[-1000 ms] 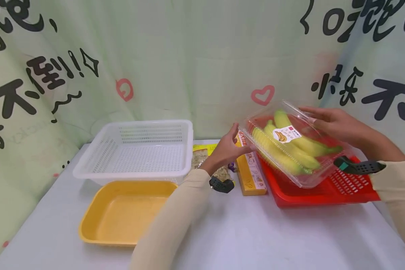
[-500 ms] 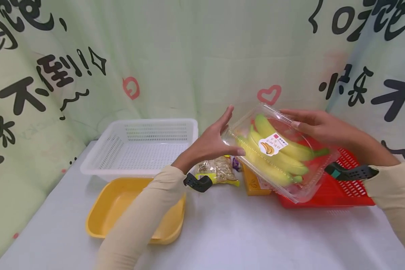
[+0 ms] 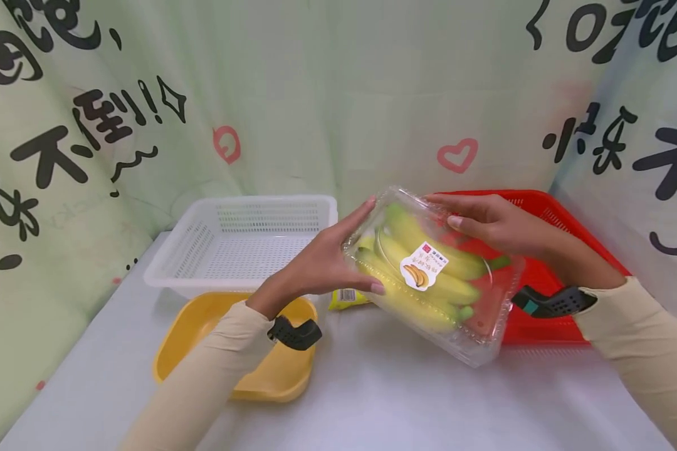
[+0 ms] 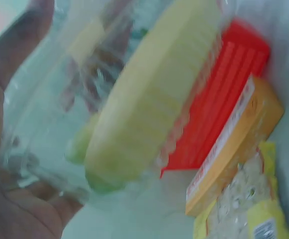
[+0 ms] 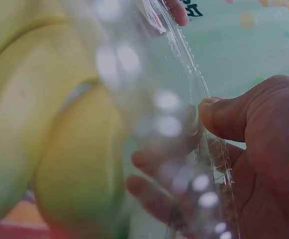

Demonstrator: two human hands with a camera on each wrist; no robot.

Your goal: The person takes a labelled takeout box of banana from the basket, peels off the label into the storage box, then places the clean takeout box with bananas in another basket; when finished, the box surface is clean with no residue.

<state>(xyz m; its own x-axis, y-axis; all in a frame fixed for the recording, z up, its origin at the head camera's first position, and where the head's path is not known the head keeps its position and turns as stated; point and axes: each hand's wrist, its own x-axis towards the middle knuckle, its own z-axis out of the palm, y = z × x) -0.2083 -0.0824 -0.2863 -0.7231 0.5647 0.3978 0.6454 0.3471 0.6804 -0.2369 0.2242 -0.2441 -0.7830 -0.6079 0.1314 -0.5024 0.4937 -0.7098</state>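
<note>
My left hand (image 3: 330,260) is spread wide across one end of a clear plastic box (image 3: 471,351), its thumb and fingers gripping the corner area from either side. My right hand (image 3: 491,222) pinches the far edge, thumb on the rim and the other fingers showing through the plastic behind it. Between my two hands, then, the box hangs above the counter (image 3: 367,394), tilted so its top faces me. Inside lie bananas (image 3: 451,285), yellow with green tips, under a white label (image 3: 423,266) that carries a banana picture. Below my right wrist and forearm sits a red plastic basket (image 3: 541,329). Left of my left fingers is a white perforated basket (image 3: 259,250); a yellow tub (image 3: 276,382) rests under my left forearm. My left wrist view, a little blurred, shows an orange carton (image 4: 239,144) beside the red basket, with a yellow-trimmed clear bag (image 4: 239,204) next to it.
</note>
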